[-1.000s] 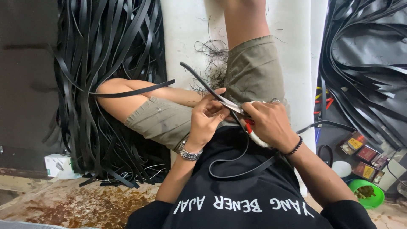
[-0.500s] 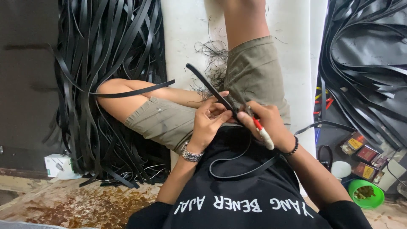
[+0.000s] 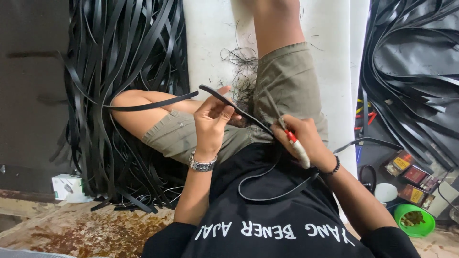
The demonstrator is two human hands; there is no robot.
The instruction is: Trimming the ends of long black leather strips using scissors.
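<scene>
My left hand (image 3: 213,117) pinches a black strip (image 3: 229,106) above my lap; my right hand (image 3: 299,136) is closed round a red-and-white-handled cutting tool (image 3: 292,141). The strip's long axis runs diagonally, free end pointing up-left from the tool. A slip could nick my left fingers.

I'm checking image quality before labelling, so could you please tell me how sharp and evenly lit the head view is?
Head view: light is soft and even, no hard shadows or glare; the left hand, the right hand and the black strip between them are sharp, no motion blur; the strip pile at left goes very dark, detail lost; edges bend slightly, as with a wide lens.
</scene>
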